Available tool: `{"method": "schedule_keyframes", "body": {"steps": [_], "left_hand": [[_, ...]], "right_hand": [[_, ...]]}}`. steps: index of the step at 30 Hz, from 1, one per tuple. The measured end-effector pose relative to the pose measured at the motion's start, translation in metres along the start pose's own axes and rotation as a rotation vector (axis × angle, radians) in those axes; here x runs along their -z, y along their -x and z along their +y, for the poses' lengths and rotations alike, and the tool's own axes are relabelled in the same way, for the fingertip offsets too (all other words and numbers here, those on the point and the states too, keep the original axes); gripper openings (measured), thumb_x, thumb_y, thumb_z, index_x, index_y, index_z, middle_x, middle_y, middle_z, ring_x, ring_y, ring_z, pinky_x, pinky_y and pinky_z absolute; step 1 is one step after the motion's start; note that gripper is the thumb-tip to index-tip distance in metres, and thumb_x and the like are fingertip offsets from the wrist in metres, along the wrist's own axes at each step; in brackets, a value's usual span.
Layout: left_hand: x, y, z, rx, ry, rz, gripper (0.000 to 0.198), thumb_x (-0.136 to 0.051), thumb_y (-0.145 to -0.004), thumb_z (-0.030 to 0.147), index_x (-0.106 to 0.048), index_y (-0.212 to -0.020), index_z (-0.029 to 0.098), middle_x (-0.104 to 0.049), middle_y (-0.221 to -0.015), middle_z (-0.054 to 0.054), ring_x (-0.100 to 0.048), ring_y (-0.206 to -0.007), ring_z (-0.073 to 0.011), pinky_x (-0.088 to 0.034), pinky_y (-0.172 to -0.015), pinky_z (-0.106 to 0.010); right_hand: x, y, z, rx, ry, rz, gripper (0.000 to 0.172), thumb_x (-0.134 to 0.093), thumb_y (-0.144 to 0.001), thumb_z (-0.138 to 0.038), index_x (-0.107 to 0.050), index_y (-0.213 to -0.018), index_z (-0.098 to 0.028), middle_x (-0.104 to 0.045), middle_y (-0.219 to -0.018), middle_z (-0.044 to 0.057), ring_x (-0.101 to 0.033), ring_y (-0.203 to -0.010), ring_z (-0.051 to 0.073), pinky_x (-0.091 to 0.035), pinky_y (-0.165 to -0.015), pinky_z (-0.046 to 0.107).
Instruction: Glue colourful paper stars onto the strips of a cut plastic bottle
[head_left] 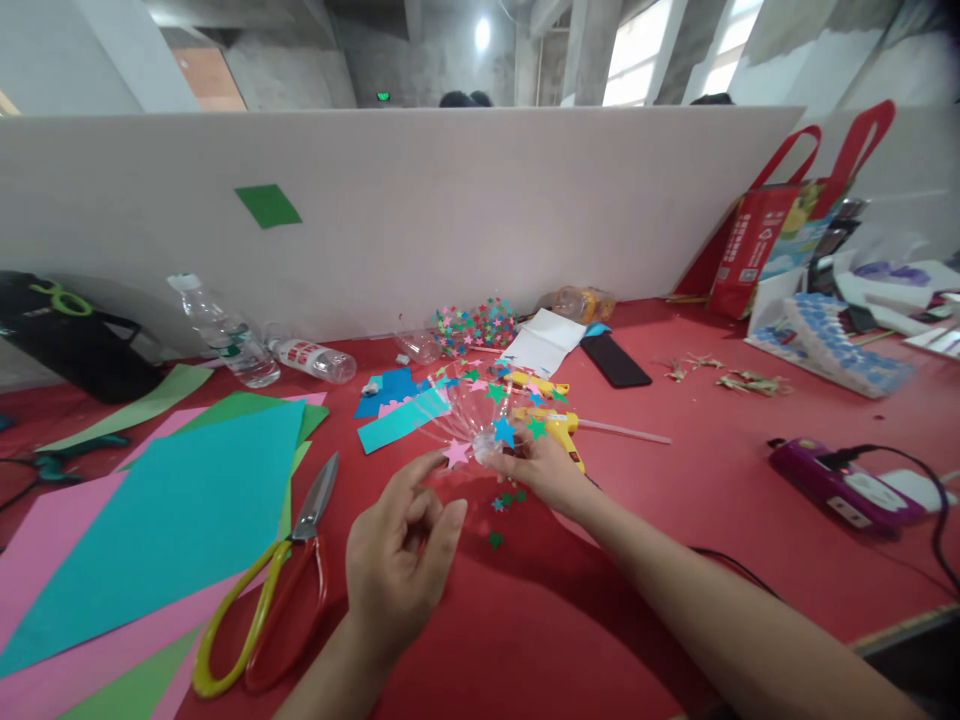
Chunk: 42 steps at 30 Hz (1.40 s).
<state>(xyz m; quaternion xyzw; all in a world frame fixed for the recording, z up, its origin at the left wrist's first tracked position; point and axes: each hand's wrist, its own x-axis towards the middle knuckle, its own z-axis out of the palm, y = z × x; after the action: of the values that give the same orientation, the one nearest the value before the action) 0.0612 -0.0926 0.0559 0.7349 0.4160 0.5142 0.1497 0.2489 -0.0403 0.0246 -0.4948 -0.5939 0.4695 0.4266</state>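
A clear plastic bottle piece, cut into splayed strips with paper stars at their ends, is over the middle of the red table. Its base is pinched by my right hand, thumb towards the centre. My left hand is beside it on the near left. The left index finger reaches to a pink star, while thumb and index stay apart and the other fingers curl; no held thing shows there. A blue star and a green star are by my right fingertips. Below lies a loose green star.
Scissors lie left beside coloured paper sheets. Behind the bottle piece are a yellow glue gun, a phone and a second star-covered piece. A purple power strip is right; a white partition closes the back.
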Motion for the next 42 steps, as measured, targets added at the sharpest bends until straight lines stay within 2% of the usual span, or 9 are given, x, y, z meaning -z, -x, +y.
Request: {"method": "schedule_keyframes", "body": {"steps": [3, 5, 8, 13, 18, 23, 29, 35, 42], "left_hand": [[-0.003, -0.002, 0.006, 0.189, 0.085, 0.049, 0.020, -0.058, -0.088, 0.031, -0.062, -0.105, 0.020, -0.047, -0.050, 0.008, -0.043, -0.041, -0.0082, -0.038, -0.042, -0.020], [-0.005, -0.002, 0.010, 0.264, 0.101, 0.106, 0.017, -0.060, -0.087, 0.031, -0.063, -0.099, 0.020, -0.047, -0.049, 0.008, -0.041, -0.041, -0.0080, -0.037, -0.042, -0.020], [-0.007, -0.001, 0.011, 0.230, 0.074, 0.150, 0.012, -0.062, -0.084, 0.026, -0.064, -0.095, 0.021, -0.048, -0.050, 0.008, -0.043, -0.042, -0.0075, -0.038, -0.042, -0.019], [-0.005, 0.001, 0.005, 0.057, 0.003, 0.086, 0.017, -0.066, -0.081, 0.022, -0.064, -0.097, 0.023, -0.050, -0.051, 0.008, -0.048, -0.043, -0.0076, -0.042, -0.044, -0.018], [-0.003, -0.004, 0.008, 0.189, 0.060, 0.139, 0.012, -0.066, -0.081, 0.027, -0.062, -0.092, 0.022, -0.050, -0.052, 0.008, -0.048, -0.043, -0.0074, -0.041, -0.043, -0.017], [0.002, -0.007, 0.005, 0.287, 0.140, 0.127, 0.011, -0.061, -0.084, 0.029, -0.062, -0.090, 0.020, -0.054, -0.057, 0.005, -0.053, -0.051, -0.0102, -0.042, -0.049, -0.021], [0.005, -0.010, 0.008, 0.359, 0.257, 0.035, 0.025, -0.055, -0.087, 0.029, -0.062, -0.108, 0.018, -0.049, -0.048, 0.007, -0.044, -0.044, -0.0094, -0.037, -0.046, -0.021], [0.002, -0.013, 0.008, 0.455, 0.397, 0.069, 0.014, -0.057, -0.085, 0.027, -0.058, -0.098, 0.019, -0.052, -0.045, 0.008, -0.043, -0.041, -0.0074, -0.033, -0.044, -0.018], [0.004, -0.015, 0.004, 0.575, 0.568, 0.083, 0.016, -0.061, -0.085, 0.028, -0.055, -0.099, 0.023, -0.051, -0.044, 0.009, -0.042, -0.040, -0.0054, -0.029, -0.041, -0.014]], "right_hand": [[0.000, 0.001, -0.001, 0.021, 0.017, 0.004, 0.035, -0.071, -0.069, -0.048, -0.048, -0.073, -0.021, -0.050, -0.064, -0.004, -0.049, -0.061, 0.014, -0.039, -0.057, 0.026], [-0.001, 0.001, -0.001, 0.024, 0.020, -0.006, 0.035, -0.071, -0.069, -0.048, -0.049, -0.073, -0.021, -0.051, -0.066, -0.004, -0.050, -0.062, 0.014, -0.040, -0.057, 0.026], [-0.001, 0.000, 0.000, 0.016, 0.014, -0.014, 0.036, -0.070, -0.071, -0.051, -0.050, -0.074, -0.021, -0.051, -0.065, -0.004, -0.051, -0.060, 0.014, -0.040, -0.056, 0.026], [-0.002, 0.000, 0.003, 0.012, 0.013, -0.010, 0.036, -0.066, -0.073, -0.052, -0.050, -0.078, -0.021, -0.053, -0.067, -0.003, -0.053, -0.058, 0.014, -0.041, -0.054, 0.027], [-0.003, 0.002, 0.002, 0.048, 0.057, -0.011, 0.023, -0.065, -0.073, -0.039, -0.052, -0.079, -0.021, -0.054, -0.070, -0.003, -0.052, -0.064, 0.015, -0.041, -0.059, 0.027], [-0.004, 0.005, 0.001, 0.088, 0.120, -0.034, 0.013, -0.065, -0.067, -0.023, -0.055, -0.076, -0.020, -0.054, -0.068, -0.003, -0.050, -0.064, 0.014, -0.038, -0.059, 0.026], [-0.005, 0.006, -0.002, 0.110, 0.111, -0.047, 0.011, -0.062, -0.072, -0.026, -0.056, -0.079, -0.020, -0.056, -0.070, -0.002, -0.052, -0.066, 0.014, -0.040, -0.060, 0.025], [-0.006, 0.007, -0.001, 0.110, 0.081, -0.056, 0.019, -0.063, -0.074, -0.031, -0.058, -0.088, -0.020, -0.056, -0.073, -0.003, -0.051, -0.065, 0.013, -0.041, -0.061, 0.025], [-0.008, 0.009, -0.007, 0.107, 0.040, -0.072, 0.019, -0.065, -0.075, -0.034, -0.055, -0.084, -0.020, -0.055, -0.073, -0.003, -0.048, -0.064, 0.012, -0.039, -0.060, 0.025]]}}
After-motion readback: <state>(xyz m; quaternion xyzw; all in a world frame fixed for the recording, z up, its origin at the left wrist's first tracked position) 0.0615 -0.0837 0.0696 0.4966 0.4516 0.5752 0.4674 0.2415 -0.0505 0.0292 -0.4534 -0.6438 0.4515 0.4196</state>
